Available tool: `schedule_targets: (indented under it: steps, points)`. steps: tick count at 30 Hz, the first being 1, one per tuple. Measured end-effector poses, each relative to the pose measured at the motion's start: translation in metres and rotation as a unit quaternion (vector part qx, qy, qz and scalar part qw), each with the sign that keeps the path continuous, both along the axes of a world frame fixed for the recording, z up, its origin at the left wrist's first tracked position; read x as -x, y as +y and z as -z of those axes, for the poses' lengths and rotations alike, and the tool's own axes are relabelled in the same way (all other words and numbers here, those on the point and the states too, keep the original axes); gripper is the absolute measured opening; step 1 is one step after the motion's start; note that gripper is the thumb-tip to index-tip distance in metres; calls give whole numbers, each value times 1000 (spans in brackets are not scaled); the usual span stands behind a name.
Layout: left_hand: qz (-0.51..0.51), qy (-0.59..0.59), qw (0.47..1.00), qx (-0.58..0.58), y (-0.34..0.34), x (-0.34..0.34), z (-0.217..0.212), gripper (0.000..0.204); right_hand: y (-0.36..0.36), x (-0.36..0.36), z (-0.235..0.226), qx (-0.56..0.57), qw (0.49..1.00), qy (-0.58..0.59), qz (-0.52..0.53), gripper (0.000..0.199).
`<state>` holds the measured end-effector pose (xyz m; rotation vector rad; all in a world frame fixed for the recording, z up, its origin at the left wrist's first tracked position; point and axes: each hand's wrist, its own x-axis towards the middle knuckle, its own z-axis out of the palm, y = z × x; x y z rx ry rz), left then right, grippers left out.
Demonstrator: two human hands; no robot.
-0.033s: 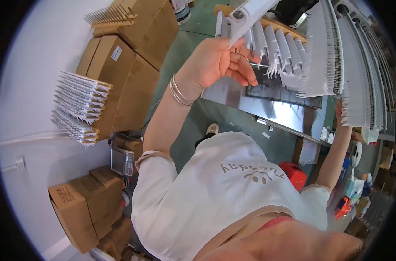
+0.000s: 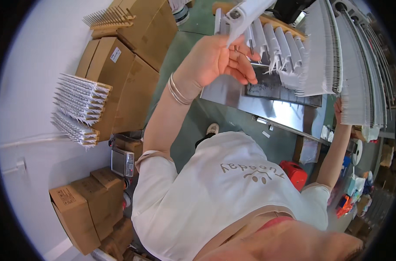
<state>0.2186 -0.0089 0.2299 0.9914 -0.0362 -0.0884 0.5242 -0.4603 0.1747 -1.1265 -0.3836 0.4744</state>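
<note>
White handle [image 2: 246, 13] slants up-right just above the left hand [image 2: 215, 58]; fingers [image 2: 243, 71] curled loosely, gripping nothing clear. Right hand [image 2: 338, 109] farther off, at the stacked white sheets [image 2: 359, 74]; grip can't be told.

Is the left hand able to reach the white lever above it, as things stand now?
Probably yes: the left hand is raised right under the white lever, fingers almost touching it, with nothing between them.

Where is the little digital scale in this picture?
In the head view the scale sits low on the person's left, between the tall cardboard boxes above it and the stacked cartons below, beside the white wall.
</note>
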Motion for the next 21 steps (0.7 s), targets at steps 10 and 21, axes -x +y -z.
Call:
schedule_targets:
  steps: [10,21]
  points:
    - [-13,-49,996,-71,-14,-9,-8,53,26,26,-2,-70,984,13,165,37]
    - [-5,32,999,-39,-30,-7,-5,44,28,38,-14,-14,972,64,225,30]
